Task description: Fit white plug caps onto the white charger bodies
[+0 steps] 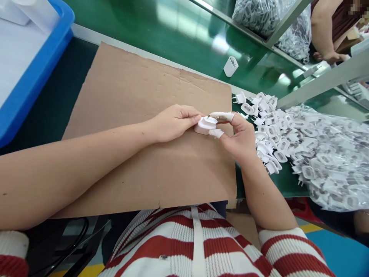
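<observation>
Over the brown cardboard sheet (161,169), a white plug adapter (205,126) with metal prongs is held between both hands. My left hand (173,122) grips its left end with fingers closed together. The thumb and index finger of my right hand (235,132), both wrapped in white finger covers, pinch its right side. Just right of the cardboard lies a pile of loose white plug pieces (269,129) with prongs. A separate white adapter body (231,67) stands on the green surface beyond the cardboard.
A blue tray (37,71) with white contents is at the upper left. On the right, a clear bag (340,157) full of white plug pieces adjoins the pile. A metal post (325,82) crosses nearby. Another person's arm (324,29) shows at the upper right.
</observation>
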### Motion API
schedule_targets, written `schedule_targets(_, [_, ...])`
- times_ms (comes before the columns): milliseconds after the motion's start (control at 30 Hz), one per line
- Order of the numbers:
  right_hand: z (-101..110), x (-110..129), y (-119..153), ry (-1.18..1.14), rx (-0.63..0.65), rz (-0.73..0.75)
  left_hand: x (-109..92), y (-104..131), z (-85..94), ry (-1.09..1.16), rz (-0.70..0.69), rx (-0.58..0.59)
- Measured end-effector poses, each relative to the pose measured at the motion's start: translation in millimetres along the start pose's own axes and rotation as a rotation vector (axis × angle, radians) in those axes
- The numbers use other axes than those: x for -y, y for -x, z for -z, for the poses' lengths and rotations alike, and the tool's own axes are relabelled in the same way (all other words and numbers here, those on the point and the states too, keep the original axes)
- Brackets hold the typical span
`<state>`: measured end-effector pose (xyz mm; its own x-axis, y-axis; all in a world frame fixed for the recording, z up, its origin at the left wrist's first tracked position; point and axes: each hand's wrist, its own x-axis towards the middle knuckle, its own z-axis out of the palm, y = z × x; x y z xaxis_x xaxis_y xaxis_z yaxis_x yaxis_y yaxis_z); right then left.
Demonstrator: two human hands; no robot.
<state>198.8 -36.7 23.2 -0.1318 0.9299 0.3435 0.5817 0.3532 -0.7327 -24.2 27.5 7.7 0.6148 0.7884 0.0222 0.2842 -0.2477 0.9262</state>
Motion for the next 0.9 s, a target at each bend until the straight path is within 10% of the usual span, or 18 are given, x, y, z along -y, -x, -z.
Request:
schedule_targets(667, [10.7, -7.3, -3.8, 0.015, 0.044, 0.023, -8.1, 8.8, -10.2, -0.025, -0.13, -0.038])
schedule_targets(767, [21.6, -22.6, -3.9, 0.402, -0.047, -0.002, -37.5, 20.5, 14.5, -0.156, -0.107, -0.195])
schedule_targets(900, [28.3, -43.0, -3.0, 0.893, 0.116, -0.233, -66.3, 49.8, 99.6, -0.317, -0.071, -0.575])
